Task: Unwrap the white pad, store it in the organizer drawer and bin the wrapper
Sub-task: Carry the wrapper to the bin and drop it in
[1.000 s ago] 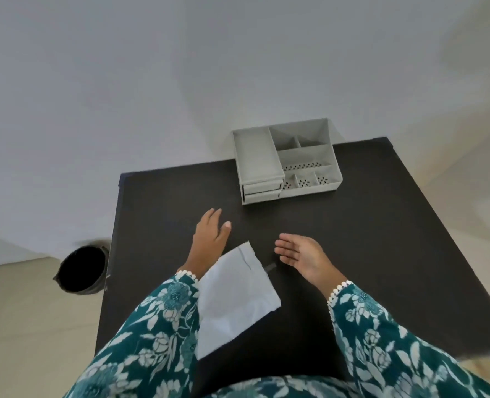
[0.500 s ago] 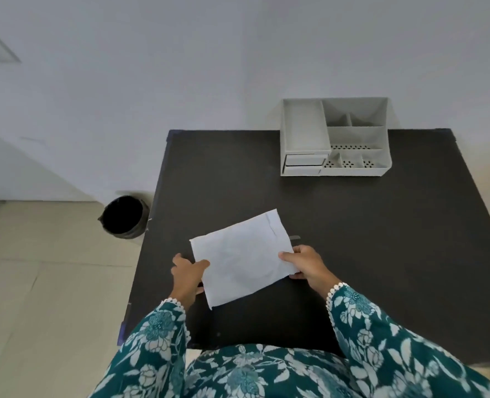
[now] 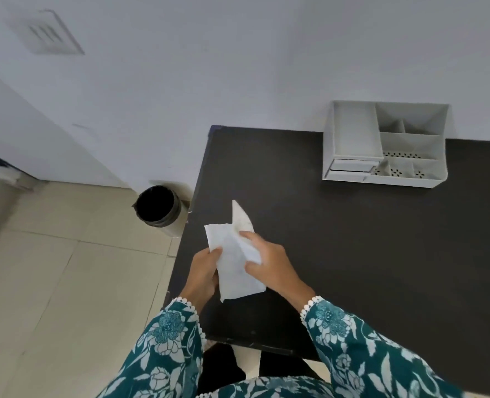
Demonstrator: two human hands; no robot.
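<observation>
Left hand and right hand both pinch the white wrapped pad, lifted over the worktop edge. Looks light, limp, crinkly; best gripped at a wrapper edge. Bin at ten o'clock, organizer at two.

Teal floral sleeves with white scalloped lace cuffs
</observation>
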